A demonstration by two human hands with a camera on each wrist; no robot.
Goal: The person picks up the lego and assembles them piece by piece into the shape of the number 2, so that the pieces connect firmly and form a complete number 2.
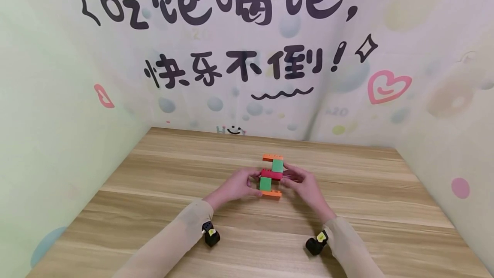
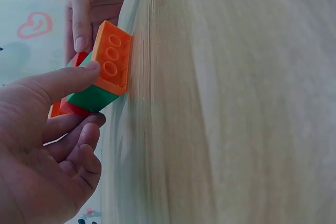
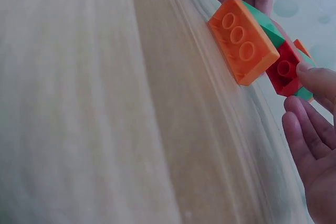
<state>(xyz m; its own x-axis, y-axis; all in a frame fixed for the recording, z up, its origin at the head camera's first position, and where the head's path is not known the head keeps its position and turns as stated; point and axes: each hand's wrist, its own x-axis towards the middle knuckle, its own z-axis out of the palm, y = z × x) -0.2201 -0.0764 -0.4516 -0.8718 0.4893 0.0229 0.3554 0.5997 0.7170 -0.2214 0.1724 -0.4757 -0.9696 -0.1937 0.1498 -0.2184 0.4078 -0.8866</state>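
Both hands hold one zigzag stack of toy building bricks above the wooden table. From its near end run an orange brick (image 1: 272,194), a green brick (image 1: 265,184), a red brick (image 1: 272,175), a second green brick (image 1: 277,165) and a second orange brick (image 1: 272,157). My left hand (image 1: 241,183) grips the left side, its thumb against the near orange brick (image 2: 113,56) and its fingers by the red one. On the right, my right hand (image 1: 306,182) pinches the stack, with the thumb on the end of the red brick (image 3: 285,68). Hollow undersides show in both wrist views.
The wood-grain table (image 1: 162,170) extends all round the hands. Behind it hangs a white printed cloth (image 1: 231,110) with black characters, and pale walls stand at both sides. A small black camera (image 1: 211,235) sits on the left wrist, another camera (image 1: 316,243) on the right.
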